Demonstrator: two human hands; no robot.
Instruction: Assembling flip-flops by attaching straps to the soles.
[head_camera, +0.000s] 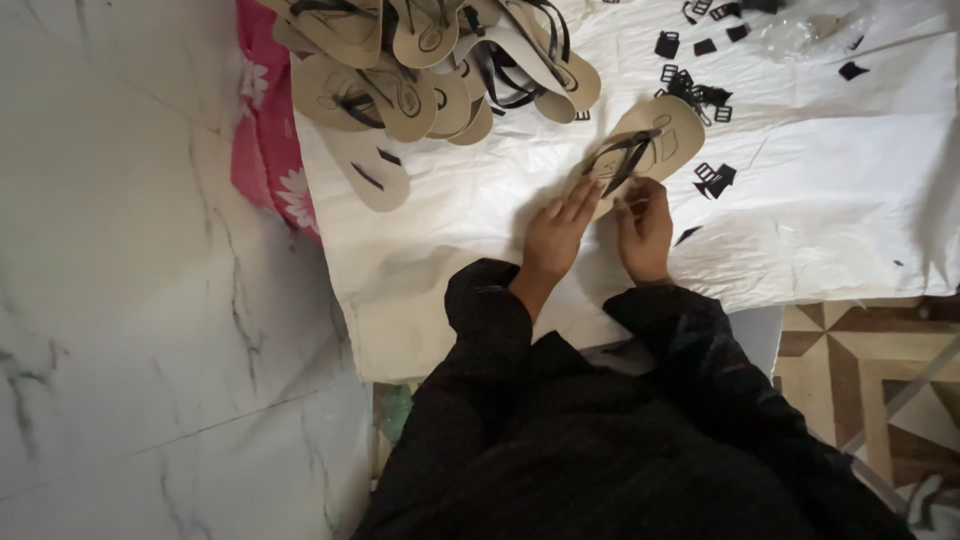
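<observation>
Long black sleeves, seemingly of one loose dark garment, reach the wrists.

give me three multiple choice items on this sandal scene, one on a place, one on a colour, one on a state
1. Where is the pile of sandals?
A. upper left of the white sheet
B. on the patterned floor
C. in the person's lap

2. What colour are the straps of the sandal at the hands?
A. red
B. black
C. white

3. What is the left hand doing?
A. resting flat by the sandal's heel
B. holding scissors
C. raised off the sheet

Answers:
1 A, the pile lies at the sheet's upper left.
2 B, dark straps cross the tan sole.
3 A, its fingers lie stretched out on the sheet at the heel end; the right hand is curled beside it.
</observation>
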